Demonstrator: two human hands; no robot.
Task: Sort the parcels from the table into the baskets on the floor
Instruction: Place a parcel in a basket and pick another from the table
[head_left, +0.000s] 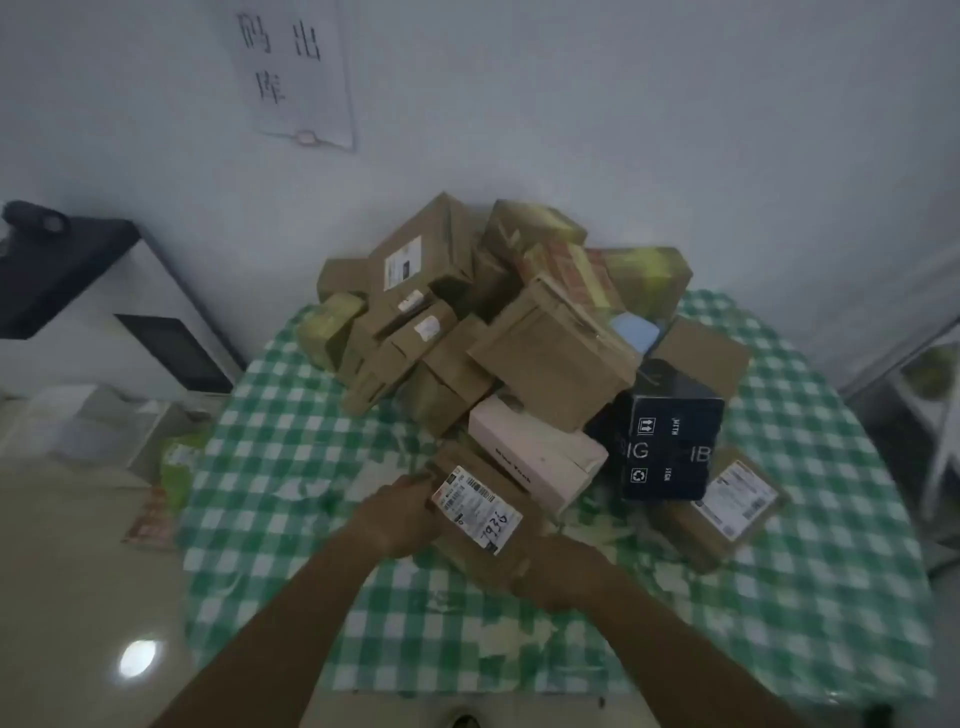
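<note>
1. I am looking down at a round table under a green-and-white check cloth, set against a pale wall.
2. Nearest me, both hands are on a flat brown parcel with a white label, lying at the table's front edge of the heap. My left hand grips its left end, fingers curled over the edge; my right hand holds the near right corner.
3. I judge it light, stiff cardboard, not slippery; the two opposite ends are the sound place to hold.
4. Just beyond lie a pink box and a black box.
5. Farthest, brown cartons are piled loosely. No baskets show.
</note>
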